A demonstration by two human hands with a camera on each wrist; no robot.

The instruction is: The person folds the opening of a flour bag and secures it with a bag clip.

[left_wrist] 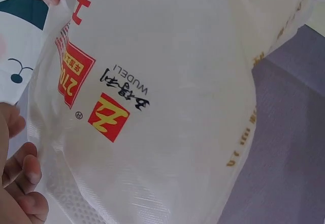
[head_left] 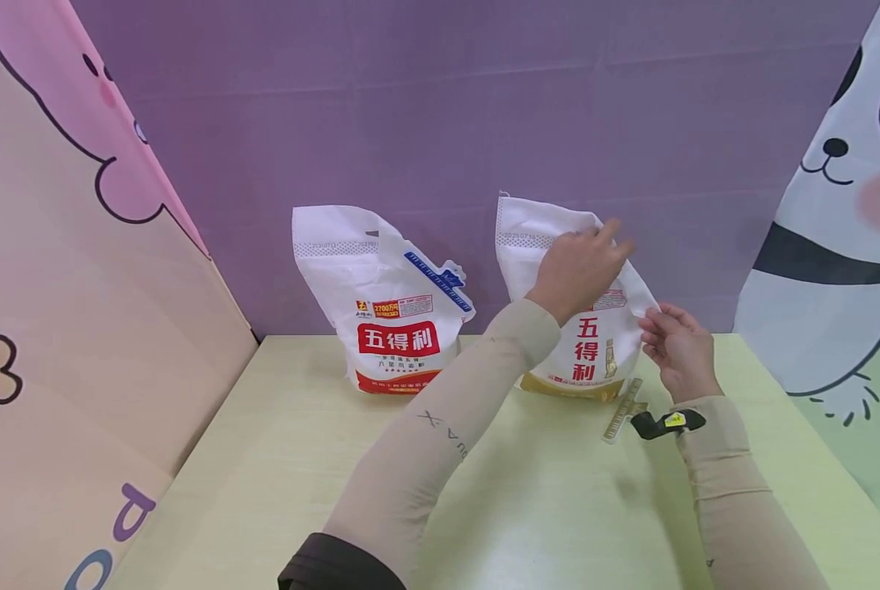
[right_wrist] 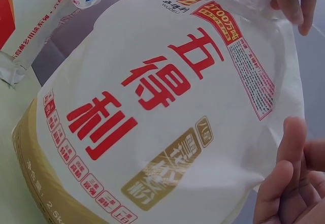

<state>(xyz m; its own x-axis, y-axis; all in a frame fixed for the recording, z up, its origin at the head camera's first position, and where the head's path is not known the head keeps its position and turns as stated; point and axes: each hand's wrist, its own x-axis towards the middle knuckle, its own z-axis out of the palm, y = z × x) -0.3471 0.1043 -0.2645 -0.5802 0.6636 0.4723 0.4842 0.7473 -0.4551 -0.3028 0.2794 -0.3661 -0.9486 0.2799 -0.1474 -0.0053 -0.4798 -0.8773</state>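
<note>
Toward the far side of the counter, near the purple backdrop, the gold-based bag stands right of the red-based bag, with a gap between the 2. Bare counter spreads in front of both and to the left. A clear, gold-marked clip lies just in front of the gold-based bag's right side, and a blue clip sits across the other bag's slanting top corner.

The gold-based bag is white and full below, its loose top creased and sloping down to the right, with 3 large red characters on its front. The right hand pinches its right edge; the left hand is at its upper edge, fingers bent, though whether they grip I cannot tell.

Both wrist views show the red-and-yellow logo that the left hand hides from the head view; only the right wrist view makes "2.5k" readable on the gold band.
</note>
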